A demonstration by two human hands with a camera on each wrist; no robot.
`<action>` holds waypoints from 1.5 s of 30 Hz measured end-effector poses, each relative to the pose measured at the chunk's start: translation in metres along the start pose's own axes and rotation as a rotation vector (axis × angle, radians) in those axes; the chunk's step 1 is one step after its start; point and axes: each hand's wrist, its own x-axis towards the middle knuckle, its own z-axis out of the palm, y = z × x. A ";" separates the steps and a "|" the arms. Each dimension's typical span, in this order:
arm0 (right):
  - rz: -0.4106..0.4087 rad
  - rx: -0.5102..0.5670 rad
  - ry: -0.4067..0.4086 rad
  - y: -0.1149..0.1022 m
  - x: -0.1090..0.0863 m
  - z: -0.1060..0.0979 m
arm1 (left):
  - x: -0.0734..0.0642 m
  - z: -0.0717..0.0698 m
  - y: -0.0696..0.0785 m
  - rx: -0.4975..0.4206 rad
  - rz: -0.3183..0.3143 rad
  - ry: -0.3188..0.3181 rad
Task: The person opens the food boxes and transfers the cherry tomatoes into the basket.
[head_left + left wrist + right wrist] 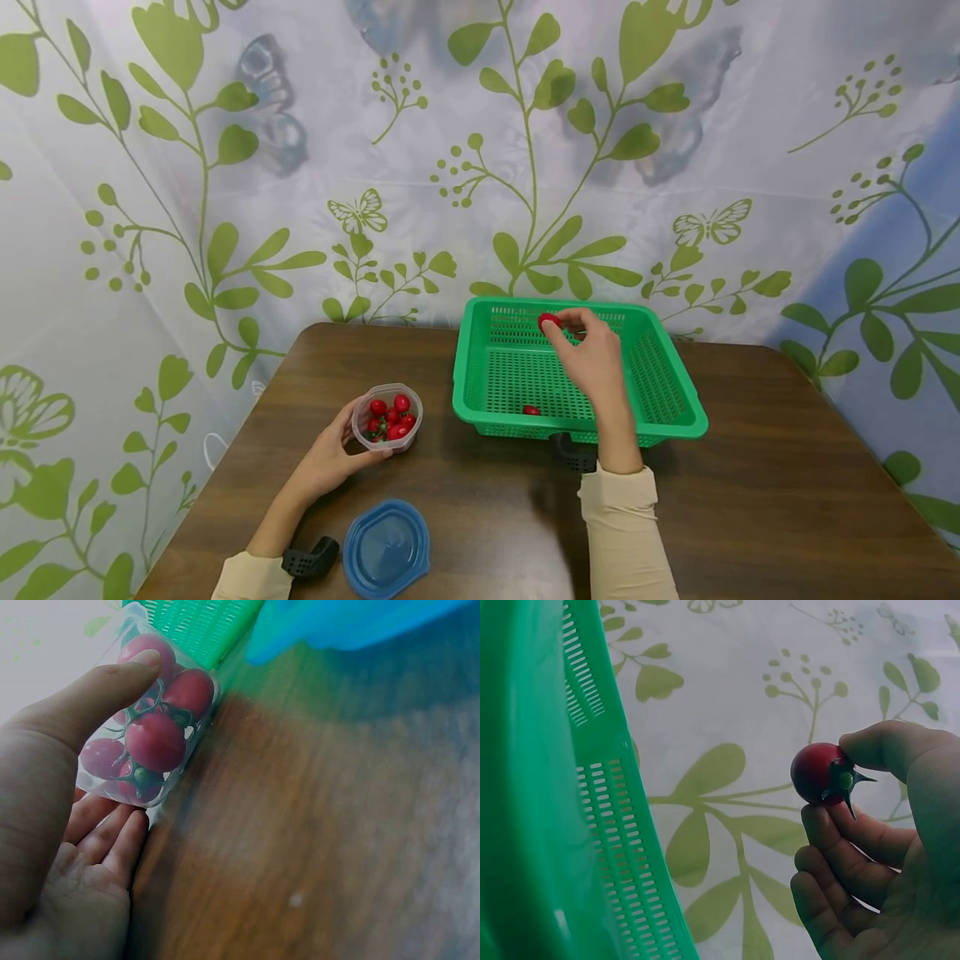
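Observation:
Between thumb and fingertips, my right hand pinches a red cherry tomato with a green calyx, held above the green basket. Another cherry tomato lies inside the basket near its front wall. On the left, my left hand holds a clear plastic container, the thumb along the near side and the fingers around the far side. Several cherry tomatoes fill that container, some with green stems; the left wrist view shows them through its wall.
A blue lid lies on the brown table in front of the container. The basket stands at the table's back edge, before a curtain printed with green leaves. Black wrist devices sit on both forearms.

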 end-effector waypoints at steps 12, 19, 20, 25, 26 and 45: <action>0.005 -0.009 0.008 0.002 0.002 -0.002 | 0.002 -0.001 -0.001 -0.004 0.014 -0.003; -0.009 -0.016 0.006 0.001 0.001 -0.003 | 0.002 -0.001 -0.002 -0.010 0.011 -0.005; -0.011 -0.015 0.005 0.001 0.001 -0.003 | 0.002 -0.001 -0.002 -0.010 0.010 -0.005; -0.023 -0.021 0.003 0.000 0.001 -0.003 | 0.002 -0.001 -0.002 -0.012 0.011 -0.003; -0.024 -0.025 0.003 0.000 0.001 -0.002 | 0.002 -0.001 -0.002 -0.012 0.012 -0.003; -0.100 -0.068 -0.127 -0.012 0.000 0.028 | 0.003 -0.001 -0.004 -0.013 0.018 -0.004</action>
